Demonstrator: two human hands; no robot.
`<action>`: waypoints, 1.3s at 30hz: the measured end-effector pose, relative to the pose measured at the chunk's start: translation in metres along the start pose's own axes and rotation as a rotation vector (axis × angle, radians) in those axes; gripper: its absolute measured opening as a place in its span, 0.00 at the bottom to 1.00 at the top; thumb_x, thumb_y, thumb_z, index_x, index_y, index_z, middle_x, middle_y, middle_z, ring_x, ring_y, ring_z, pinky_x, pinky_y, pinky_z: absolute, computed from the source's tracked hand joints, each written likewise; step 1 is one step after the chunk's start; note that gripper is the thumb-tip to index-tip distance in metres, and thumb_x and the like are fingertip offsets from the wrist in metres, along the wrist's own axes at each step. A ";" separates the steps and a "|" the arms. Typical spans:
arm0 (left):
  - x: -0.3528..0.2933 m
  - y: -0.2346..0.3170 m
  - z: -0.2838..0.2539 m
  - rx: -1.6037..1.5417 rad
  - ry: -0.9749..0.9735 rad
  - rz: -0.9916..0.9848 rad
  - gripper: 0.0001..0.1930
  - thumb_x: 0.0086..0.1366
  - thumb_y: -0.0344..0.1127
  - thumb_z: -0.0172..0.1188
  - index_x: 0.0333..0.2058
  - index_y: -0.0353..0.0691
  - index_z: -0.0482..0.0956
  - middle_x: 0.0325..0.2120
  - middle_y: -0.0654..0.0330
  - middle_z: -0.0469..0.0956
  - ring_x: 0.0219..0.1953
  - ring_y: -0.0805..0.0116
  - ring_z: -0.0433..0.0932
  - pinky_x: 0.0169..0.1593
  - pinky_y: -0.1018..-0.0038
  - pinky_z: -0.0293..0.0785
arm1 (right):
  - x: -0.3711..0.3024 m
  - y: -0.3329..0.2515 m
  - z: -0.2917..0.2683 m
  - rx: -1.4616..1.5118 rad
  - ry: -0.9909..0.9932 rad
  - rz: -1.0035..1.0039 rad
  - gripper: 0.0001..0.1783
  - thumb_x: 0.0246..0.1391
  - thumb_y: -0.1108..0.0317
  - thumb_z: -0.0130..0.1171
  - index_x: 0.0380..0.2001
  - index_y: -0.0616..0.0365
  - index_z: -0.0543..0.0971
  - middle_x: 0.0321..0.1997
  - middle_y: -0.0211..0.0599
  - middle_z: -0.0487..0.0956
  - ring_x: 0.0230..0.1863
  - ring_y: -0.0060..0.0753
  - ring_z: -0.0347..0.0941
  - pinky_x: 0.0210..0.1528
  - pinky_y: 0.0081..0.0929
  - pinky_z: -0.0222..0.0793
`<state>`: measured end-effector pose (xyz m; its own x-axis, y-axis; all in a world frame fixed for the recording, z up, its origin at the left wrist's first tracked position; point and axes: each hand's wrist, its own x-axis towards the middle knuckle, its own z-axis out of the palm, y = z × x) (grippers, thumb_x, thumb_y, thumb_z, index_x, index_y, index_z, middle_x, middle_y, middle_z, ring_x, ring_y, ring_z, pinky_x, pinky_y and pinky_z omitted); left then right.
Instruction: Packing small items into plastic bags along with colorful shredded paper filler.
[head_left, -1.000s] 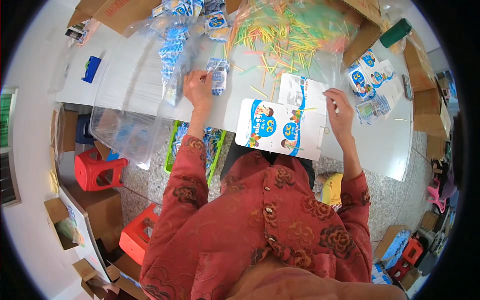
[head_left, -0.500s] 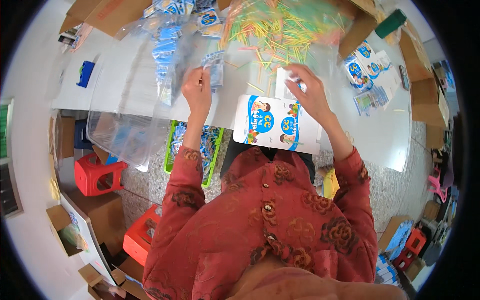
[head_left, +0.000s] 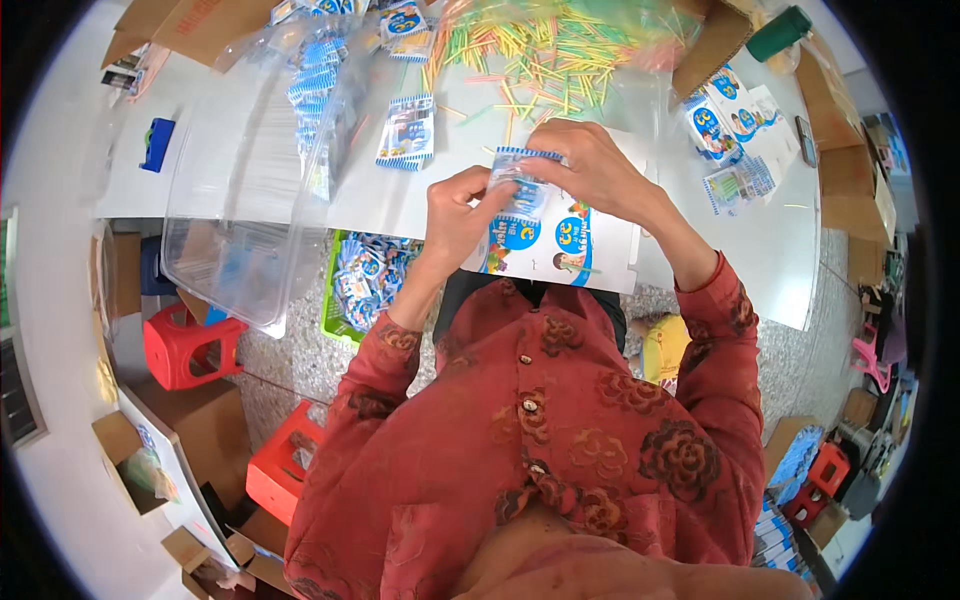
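A small blue-and-white packet (head_left: 521, 205) with a clear front is held upright between my two hands. My left hand (head_left: 458, 218) pinches its left side, with the thumb pressed on the front. From the upper right, my right hand (head_left: 598, 172) grips the packet near its top edge. Under both hands lies a white printed carton (head_left: 612, 262) with blue circles, flat at the near table edge and partly covered. Another packet (head_left: 407, 130) rests on the table beyond my left hand. Past the hands spreads a heap of yellow, green and pink straws (head_left: 545, 75).
Left of centre, a row of blue packets (head_left: 318, 85) lies by clear plastic trays (head_left: 225, 225). A green basket (head_left: 330, 315) with many packets stands below the table edge, near red stools (head_left: 190, 345). Printed cartons (head_left: 720, 125) and a blue tape dispenser (head_left: 156, 145) sit on the table.
My hands have come together from apart and now both grip a packet above the carton. The packet by my left hand now lies alone on the table. The view has shifted slightly.
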<state>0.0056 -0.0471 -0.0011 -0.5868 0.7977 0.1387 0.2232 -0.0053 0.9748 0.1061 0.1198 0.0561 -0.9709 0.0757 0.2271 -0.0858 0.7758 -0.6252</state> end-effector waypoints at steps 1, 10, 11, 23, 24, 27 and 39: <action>-0.001 0.001 0.000 0.000 0.006 -0.005 0.06 0.54 0.29 0.61 0.26 0.31 0.78 0.18 0.63 0.76 0.22 0.82 0.71 0.25 0.82 0.66 | -0.002 -0.002 0.000 0.009 -0.001 0.010 0.10 0.49 0.65 0.54 0.26 0.63 0.74 0.23 0.42 0.71 0.29 0.44 0.67 0.32 0.36 0.62; -0.002 -0.002 0.007 -0.313 0.091 -0.080 0.04 0.51 0.21 0.63 0.23 0.33 0.76 0.20 0.67 0.76 0.24 0.84 0.70 0.29 0.85 0.69 | -0.005 -0.014 -0.006 0.219 0.134 0.085 0.15 0.41 0.71 0.61 0.37 0.60 0.74 0.37 0.35 0.74 0.32 0.33 0.69 0.38 0.27 0.66; -0.002 -0.002 0.009 -0.319 0.082 -0.078 0.04 0.51 0.21 0.63 0.23 0.33 0.76 0.20 0.67 0.76 0.24 0.84 0.70 0.29 0.85 0.69 | -0.008 -0.018 -0.012 0.156 0.179 0.064 0.21 0.38 0.74 0.63 0.40 0.57 0.74 0.40 0.33 0.74 0.32 0.29 0.69 0.38 0.23 0.67; -0.007 -0.006 0.017 -0.197 0.138 -0.020 0.06 0.47 0.21 0.64 0.22 0.35 0.74 0.19 0.67 0.73 0.23 0.83 0.69 0.28 0.84 0.67 | -0.030 -0.022 0.019 -0.260 0.291 -0.235 0.08 0.41 0.70 0.60 0.26 0.57 0.73 0.30 0.31 0.74 0.31 0.31 0.74 0.28 0.25 0.71; -0.009 -0.005 0.018 -0.088 0.133 0.012 0.06 0.47 0.22 0.64 0.23 0.34 0.74 0.19 0.66 0.73 0.23 0.82 0.69 0.27 0.84 0.67 | -0.031 -0.021 0.019 -0.246 0.253 -0.213 0.06 0.42 0.70 0.58 0.24 0.57 0.71 0.28 0.30 0.72 0.30 0.31 0.73 0.27 0.26 0.70; -0.012 -0.001 0.024 -0.008 0.131 0.048 0.06 0.47 0.22 0.64 0.24 0.33 0.75 0.19 0.65 0.74 0.23 0.81 0.70 0.26 0.83 0.67 | -0.027 -0.021 0.015 -0.350 0.272 -0.215 0.06 0.41 0.72 0.57 0.22 0.56 0.70 0.23 0.32 0.70 0.27 0.32 0.72 0.26 0.27 0.69; -0.005 -0.020 0.004 -0.228 0.200 -0.117 0.04 0.52 0.23 0.63 0.27 0.31 0.77 0.20 0.66 0.75 0.22 0.85 0.69 0.26 0.86 0.66 | 0.016 0.100 -0.016 0.095 0.472 0.275 0.10 0.46 0.71 0.58 0.34 0.62 0.77 0.31 0.36 0.78 0.29 0.29 0.75 0.31 0.23 0.70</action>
<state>0.0072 -0.0485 -0.0218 -0.7443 0.6671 0.0331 -0.0215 -0.0735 0.9971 0.0855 0.2090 0.0095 -0.7570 0.5566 0.3423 0.1158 0.6298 -0.7680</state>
